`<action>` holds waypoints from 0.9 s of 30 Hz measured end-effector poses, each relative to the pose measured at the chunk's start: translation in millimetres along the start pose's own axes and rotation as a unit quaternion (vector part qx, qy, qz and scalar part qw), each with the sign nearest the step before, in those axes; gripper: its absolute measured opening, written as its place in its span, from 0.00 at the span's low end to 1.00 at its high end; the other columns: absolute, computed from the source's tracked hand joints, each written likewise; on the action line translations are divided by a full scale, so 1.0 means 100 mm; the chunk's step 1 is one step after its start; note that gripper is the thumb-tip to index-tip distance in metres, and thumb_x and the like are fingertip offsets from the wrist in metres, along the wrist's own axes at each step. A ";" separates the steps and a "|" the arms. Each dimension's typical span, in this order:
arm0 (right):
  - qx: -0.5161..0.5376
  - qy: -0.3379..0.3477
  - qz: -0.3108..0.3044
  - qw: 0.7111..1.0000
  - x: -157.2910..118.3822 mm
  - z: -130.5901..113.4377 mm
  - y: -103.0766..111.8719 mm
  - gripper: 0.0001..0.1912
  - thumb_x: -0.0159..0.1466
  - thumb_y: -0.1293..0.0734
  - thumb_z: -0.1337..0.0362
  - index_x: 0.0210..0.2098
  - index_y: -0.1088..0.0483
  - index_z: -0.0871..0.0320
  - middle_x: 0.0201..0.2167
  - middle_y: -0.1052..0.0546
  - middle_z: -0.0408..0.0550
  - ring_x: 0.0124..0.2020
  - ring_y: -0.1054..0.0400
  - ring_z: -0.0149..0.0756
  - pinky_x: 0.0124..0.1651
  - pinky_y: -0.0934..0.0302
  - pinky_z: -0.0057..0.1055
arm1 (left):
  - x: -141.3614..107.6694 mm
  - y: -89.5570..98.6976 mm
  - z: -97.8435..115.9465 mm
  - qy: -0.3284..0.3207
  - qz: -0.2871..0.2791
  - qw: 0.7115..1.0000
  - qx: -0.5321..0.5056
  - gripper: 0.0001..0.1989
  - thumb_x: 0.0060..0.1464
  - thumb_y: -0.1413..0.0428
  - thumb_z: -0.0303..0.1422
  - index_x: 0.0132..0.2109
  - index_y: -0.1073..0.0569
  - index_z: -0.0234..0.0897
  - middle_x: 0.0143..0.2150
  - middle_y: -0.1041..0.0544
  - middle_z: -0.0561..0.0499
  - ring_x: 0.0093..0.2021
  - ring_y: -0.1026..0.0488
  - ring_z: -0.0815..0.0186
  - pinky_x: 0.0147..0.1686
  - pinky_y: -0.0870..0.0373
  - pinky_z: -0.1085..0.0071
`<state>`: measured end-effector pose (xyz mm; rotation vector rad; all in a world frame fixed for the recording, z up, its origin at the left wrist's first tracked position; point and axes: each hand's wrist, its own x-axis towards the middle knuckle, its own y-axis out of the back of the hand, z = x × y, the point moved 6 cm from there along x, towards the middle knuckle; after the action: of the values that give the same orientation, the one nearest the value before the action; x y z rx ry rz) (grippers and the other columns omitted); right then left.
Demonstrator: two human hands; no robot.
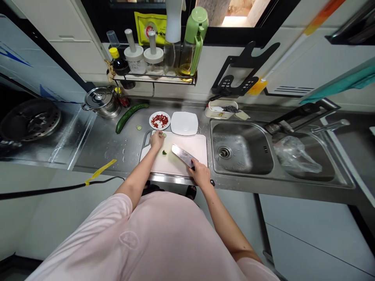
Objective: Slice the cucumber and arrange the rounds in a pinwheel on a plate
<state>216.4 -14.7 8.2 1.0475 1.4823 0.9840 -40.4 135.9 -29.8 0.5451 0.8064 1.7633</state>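
Note:
My right hand (200, 172) is closed around the handle of a kitchen knife (183, 154), whose broad blade lies low over the white cutting board (178, 167). At the board's upper left corner, my left hand (157, 140) has its fingers drawn together at a pale green cucumber slice (164, 135). A small dark green cucumber end piece (164, 152) rests on the board between the two hands. Behind the board stand a round plate of chopped red pieces (159, 120) and a squarish white plate (184, 123). A whole cucumber (131, 117) lies on the counter to the left.
Right of the board is a metal sink (243, 152); a clear plastic bag (297, 154) sits in the second basin. A lidded pot (103, 102) stands at the back left. Overhead, a wall rack (158, 79) carries jars and bottles. Another cucumber slice lies on the counter.

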 end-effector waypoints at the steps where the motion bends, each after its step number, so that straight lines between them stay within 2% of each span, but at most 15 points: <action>1: 0.002 -0.001 0.002 1.000 0.00 0.00 0.00 0.24 0.64 0.40 0.56 0.58 0.41 0.55 0.42 0.25 0.50 0.42 0.32 0.40 0.42 0.45 0.30 | 0.00 0.00 0.01 -0.002 -0.001 1.000 0.008 0.09 0.47 0.46 0.27 0.38 0.29 0.41 0.28 0.26 0.54 0.33 0.30 0.65 0.39 0.40 0.69; 13: 0.013 -0.007 0.011 1.000 0.01 0.02 0.00 0.23 0.64 0.41 0.54 0.57 0.39 0.53 0.40 0.25 0.49 0.42 0.32 0.40 0.41 0.45 0.30 | 0.03 0.02 0.10 -0.039 -0.017 0.996 0.082 0.12 0.49 0.49 0.26 0.42 0.29 0.41 0.31 0.25 0.52 0.37 0.29 0.64 0.39 0.41 0.70; 18: 0.013 -0.009 0.007 1.000 0.02 0.02 -0.01 0.23 0.64 0.41 0.54 0.57 0.39 0.54 0.40 0.25 0.49 0.42 0.32 0.40 0.41 0.45 0.30 | 0.03 0.01 0.10 -0.045 -0.006 0.994 0.097 0.11 0.49 0.49 0.26 0.39 0.26 0.39 0.32 0.23 0.50 0.37 0.29 0.63 0.39 0.41 0.69; 22: 0.011 -0.005 0.010 1.000 0.02 0.02 -0.01 0.24 0.64 0.41 0.54 0.57 0.40 0.54 0.41 0.24 0.49 0.42 0.32 0.40 0.41 0.44 0.30 | 0.04 -0.01 0.10 -0.051 -0.013 0.993 0.107 0.10 0.50 0.49 0.28 0.35 0.23 0.38 0.36 0.22 0.47 0.39 0.29 0.62 0.40 0.40 0.68; 27: 0.013 -0.007 0.014 1.000 0.02 0.03 -0.02 0.23 0.64 0.41 0.54 0.57 0.39 0.54 0.41 0.24 0.49 0.42 0.31 0.40 0.41 0.44 0.30 | 0.05 -0.02 0.10 -0.060 -0.009 0.991 0.116 0.10 0.51 0.49 0.29 0.34 0.22 0.38 0.37 0.22 0.45 0.40 0.30 0.60 0.42 0.40 0.65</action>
<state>218.4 -13.2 5.0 1.0934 1.4761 0.9770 -33.6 144.0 -24.4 0.7875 0.9355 1.6132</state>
